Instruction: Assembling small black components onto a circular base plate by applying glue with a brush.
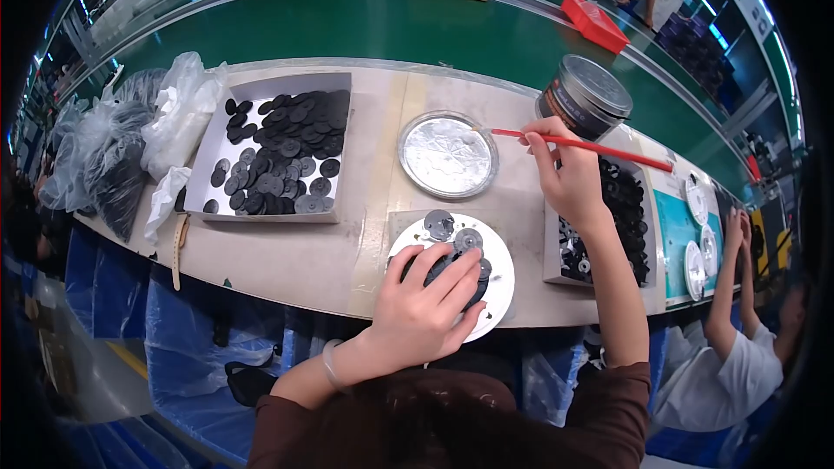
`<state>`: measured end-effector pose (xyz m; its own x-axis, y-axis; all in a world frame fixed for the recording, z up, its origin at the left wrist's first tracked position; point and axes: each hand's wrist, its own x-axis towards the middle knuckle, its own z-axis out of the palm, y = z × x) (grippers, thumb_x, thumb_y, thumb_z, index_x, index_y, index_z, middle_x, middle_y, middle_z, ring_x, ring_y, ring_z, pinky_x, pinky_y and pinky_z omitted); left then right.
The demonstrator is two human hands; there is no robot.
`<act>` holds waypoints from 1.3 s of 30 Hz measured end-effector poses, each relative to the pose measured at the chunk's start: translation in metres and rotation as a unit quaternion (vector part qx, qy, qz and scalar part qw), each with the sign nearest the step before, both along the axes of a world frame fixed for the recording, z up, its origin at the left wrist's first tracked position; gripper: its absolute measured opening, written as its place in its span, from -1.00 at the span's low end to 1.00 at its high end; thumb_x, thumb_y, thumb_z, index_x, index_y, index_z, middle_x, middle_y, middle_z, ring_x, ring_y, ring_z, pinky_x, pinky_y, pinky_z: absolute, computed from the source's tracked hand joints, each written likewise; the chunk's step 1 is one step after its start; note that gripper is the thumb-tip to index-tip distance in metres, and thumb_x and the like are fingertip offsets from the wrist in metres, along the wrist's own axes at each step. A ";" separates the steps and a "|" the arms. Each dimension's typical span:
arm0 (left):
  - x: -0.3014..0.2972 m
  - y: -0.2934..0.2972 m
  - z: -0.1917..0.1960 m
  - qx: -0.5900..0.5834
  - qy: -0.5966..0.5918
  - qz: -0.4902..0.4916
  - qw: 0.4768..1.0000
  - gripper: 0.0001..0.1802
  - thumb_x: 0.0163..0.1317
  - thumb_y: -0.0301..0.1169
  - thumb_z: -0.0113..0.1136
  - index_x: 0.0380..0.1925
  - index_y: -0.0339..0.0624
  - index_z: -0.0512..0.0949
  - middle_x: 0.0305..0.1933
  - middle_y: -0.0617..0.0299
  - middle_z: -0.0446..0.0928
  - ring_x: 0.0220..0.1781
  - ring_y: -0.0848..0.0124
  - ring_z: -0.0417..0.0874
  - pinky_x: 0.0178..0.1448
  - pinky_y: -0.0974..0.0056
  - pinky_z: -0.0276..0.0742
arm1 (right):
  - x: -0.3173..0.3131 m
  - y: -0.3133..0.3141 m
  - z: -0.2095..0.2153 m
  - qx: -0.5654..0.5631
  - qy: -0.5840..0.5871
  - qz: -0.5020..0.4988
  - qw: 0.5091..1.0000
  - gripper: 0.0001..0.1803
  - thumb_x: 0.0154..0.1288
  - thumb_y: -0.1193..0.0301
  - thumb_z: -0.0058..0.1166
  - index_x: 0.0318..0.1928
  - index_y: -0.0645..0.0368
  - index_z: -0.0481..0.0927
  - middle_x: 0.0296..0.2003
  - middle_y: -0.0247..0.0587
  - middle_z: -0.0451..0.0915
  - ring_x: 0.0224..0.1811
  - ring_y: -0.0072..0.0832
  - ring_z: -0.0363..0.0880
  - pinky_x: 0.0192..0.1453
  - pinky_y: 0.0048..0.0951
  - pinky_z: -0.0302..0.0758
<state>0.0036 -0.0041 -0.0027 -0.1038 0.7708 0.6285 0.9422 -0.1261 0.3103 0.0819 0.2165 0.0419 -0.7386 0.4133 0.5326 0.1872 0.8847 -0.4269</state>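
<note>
My left hand (426, 300) lies over several dark grey round discs (469, 241) on a white round plate (499, 300) at the table's near edge. Its fingers are spread and touch the discs; what is under the palm is hidden. My right hand (565, 169) is closed round a thin red brush (621, 156), held slantwise. The brush's tip reaches the right rim of a shallow round dish (447, 155) with a shiny, silvery inside. Dark smudges and bits show on the white plate.
A white box (345, 143) of black discs stands left, beside plastic bags (178, 113). Right are a lidded tin (584, 95) and a box (569, 282) of small black parts. Further right, another person's hands (737, 230) are near white plates (695, 269). A red tray (595, 24) lies beyond.
</note>
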 end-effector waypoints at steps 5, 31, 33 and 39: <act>0.000 0.000 -0.001 0.004 0.003 -0.002 1.000 -0.66 -0.10 -0.29 0.23 -0.30 -0.20 0.54 -0.01 0.23 0.48 -0.03 0.24 0.43 0.08 0.12 0.26 | 0.006 -0.004 -0.005 0.044 -0.019 0.040 0.998 -0.93 0.24 0.55 -0.04 -0.28 0.27 0.50 -0.41 -0.22 0.57 -0.34 -0.51 0.57 -0.42 -0.61 0.41; 0.001 0.001 0.003 -0.003 0.022 -0.002 1.000 -0.66 -0.12 -0.31 0.24 -0.30 -0.24 0.54 -0.06 0.22 0.51 -0.09 0.23 0.43 0.04 0.16 0.29 | 0.086 -0.050 0.021 -0.372 0.250 0.036 0.893 -0.85 0.35 0.42 -0.20 -0.28 0.26 0.34 -0.51 -0.14 0.46 -0.59 -0.57 0.43 -0.67 -0.68 0.32; 0.001 0.000 0.003 0.011 0.021 0.007 1.000 -0.64 -0.21 -0.36 0.31 -0.33 -0.25 0.57 -0.10 0.21 0.55 -0.10 0.21 0.43 0.04 0.16 0.29 | 0.097 -0.061 0.013 -0.239 0.246 0.057 0.938 -0.87 0.33 0.45 -0.21 -0.29 0.28 0.32 -0.52 -0.10 0.45 -0.60 -0.55 0.40 -0.64 -0.67 0.34; 0.002 0.001 0.003 0.025 0.034 0.013 0.999 -0.64 -0.25 -0.36 0.32 -0.37 -0.25 0.58 -0.16 0.22 0.57 -0.16 0.22 0.44 0.02 0.15 0.29 | 0.106 -0.071 0.009 -0.060 0.135 0.178 0.973 -0.94 0.12 0.60 -0.09 -0.35 0.28 0.41 -0.58 -0.16 0.49 -0.54 -0.46 0.44 -0.44 -0.53 0.40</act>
<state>0.0056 -0.0032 0.0000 -0.0791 0.7353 0.6732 0.9640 -0.1155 0.2393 0.1875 0.1450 0.0506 -0.6863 0.2278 0.6907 -0.2554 0.8136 -0.5222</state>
